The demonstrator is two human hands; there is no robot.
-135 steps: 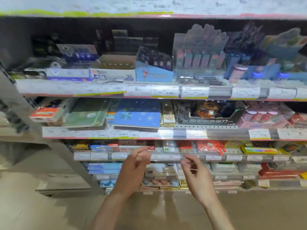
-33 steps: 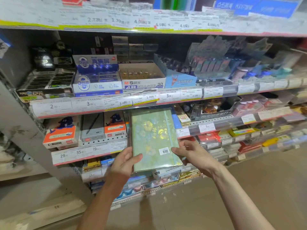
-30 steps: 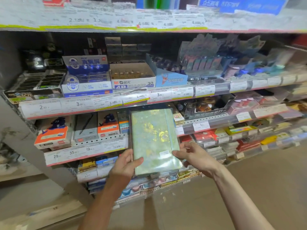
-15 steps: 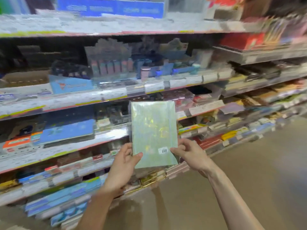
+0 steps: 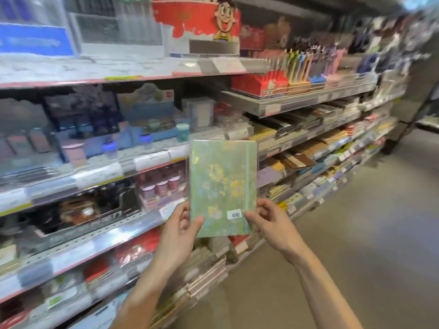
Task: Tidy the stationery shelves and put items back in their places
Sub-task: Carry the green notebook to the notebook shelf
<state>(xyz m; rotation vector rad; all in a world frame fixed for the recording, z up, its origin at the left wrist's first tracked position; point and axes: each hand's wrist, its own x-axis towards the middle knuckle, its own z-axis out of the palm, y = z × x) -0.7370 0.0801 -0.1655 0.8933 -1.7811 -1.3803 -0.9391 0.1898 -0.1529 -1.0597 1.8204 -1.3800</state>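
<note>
Shelves (image 5: 297,104) line aisle; floor (image 5: 356,233) bare concrete.

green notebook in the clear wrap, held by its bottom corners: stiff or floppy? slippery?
Probably stiff: the green notebook stands upright and flat though the left hand and right hand grip only its lower corners. Likely a bit slippery, since its clear wrap shows glare. Seems light for its size: thumbs and fingertips alone carry it.

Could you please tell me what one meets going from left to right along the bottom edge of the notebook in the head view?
left hand → green notebook → barcode sticker → right hand
</note>
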